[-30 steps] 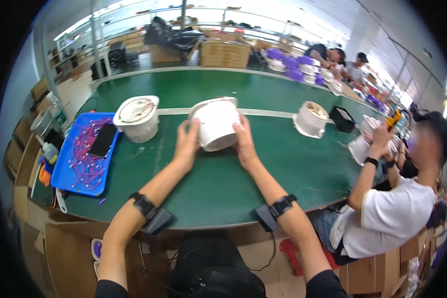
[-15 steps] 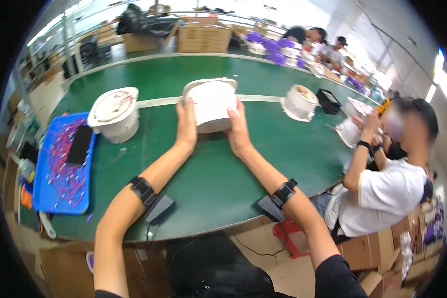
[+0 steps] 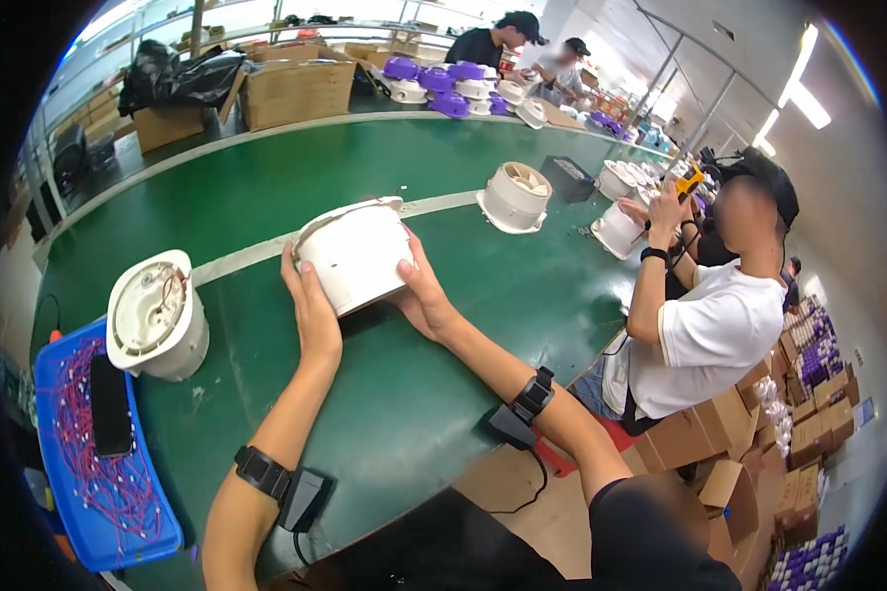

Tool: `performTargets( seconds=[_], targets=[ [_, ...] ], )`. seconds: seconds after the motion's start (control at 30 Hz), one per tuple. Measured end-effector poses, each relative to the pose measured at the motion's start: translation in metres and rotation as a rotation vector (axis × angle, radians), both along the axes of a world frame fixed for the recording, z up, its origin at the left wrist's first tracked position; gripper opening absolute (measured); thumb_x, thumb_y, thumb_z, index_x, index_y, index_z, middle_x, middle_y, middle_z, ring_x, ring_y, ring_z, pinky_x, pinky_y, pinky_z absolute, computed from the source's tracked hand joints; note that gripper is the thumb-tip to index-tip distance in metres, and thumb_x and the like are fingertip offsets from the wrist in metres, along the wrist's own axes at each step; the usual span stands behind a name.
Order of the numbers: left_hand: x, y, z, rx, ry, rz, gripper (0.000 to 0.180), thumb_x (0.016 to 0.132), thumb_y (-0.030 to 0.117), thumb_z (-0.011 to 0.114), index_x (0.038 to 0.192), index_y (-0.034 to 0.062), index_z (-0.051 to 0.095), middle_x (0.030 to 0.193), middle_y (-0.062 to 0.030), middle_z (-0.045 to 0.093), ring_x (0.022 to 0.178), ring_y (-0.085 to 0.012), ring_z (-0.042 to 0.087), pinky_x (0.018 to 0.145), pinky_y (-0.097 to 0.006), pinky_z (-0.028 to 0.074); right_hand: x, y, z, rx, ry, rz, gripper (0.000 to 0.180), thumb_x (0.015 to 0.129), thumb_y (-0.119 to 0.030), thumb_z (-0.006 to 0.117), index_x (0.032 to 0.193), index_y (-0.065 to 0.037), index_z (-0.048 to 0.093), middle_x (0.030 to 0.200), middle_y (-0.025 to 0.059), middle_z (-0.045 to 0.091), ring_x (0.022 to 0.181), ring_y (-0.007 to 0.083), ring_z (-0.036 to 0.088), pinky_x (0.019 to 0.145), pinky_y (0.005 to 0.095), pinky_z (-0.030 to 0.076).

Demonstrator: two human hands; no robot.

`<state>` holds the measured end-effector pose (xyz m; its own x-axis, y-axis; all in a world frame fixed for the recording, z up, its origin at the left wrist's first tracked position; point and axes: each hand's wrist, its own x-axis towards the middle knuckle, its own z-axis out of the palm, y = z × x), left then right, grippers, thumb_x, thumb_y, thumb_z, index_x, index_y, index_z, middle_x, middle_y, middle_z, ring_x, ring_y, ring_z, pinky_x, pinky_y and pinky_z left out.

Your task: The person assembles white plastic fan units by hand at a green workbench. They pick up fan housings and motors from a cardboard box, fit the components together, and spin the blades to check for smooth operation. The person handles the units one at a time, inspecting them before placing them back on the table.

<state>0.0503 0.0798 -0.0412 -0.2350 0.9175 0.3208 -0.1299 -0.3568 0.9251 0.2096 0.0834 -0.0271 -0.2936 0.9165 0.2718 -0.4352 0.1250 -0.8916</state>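
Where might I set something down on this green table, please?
The table looks bare between the right hand and the co-worker, and between pale strip and cardboard box. It is crowded at left, around the blue tray and white housing.

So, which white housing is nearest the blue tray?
The leftmost housing, with reddish wires on top; the held housing and the other housings are farther right.
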Motion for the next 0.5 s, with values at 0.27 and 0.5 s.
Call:
performTargets(
  seconds=[0.27,0.5],
  targets=[
    [-0.006,0.008,-0.007,-0.020,-0.148,-0.110,0.063,0.102,0.040,0.032,0.152,0.0068,0.015,0.153,-0.0178,0.025,0.142,-0.0285,0.025,0.116,-0.036,0.020,0.001,0.007,-0.002,0.092,-0.050,-0.032,0.085,0.091,-0.038,0.061,0.153,-0.007,0.013,0.153,0.0151,0.022,0.142,0.0266,0.022,0.116,0.0400,0.020],
    [0.000,0.029,0.005,-0.046,-0.263,-0.154,0.067,0.100,0.045,0.039,0.154,0.0143,0.013,0.156,-0.0093,0.021,0.144,-0.0248,0.024,0.115,-0.037,0.026,-0.003,0.044,-0.005,-0.052,0.022,-0.024,0.076,0.094,-0.048,0.053,0.152,-0.014,0.018,0.146,0.0169,0.031,0.134,0.0309,0.035,0.106,0.0440,0.037]
  ],
)
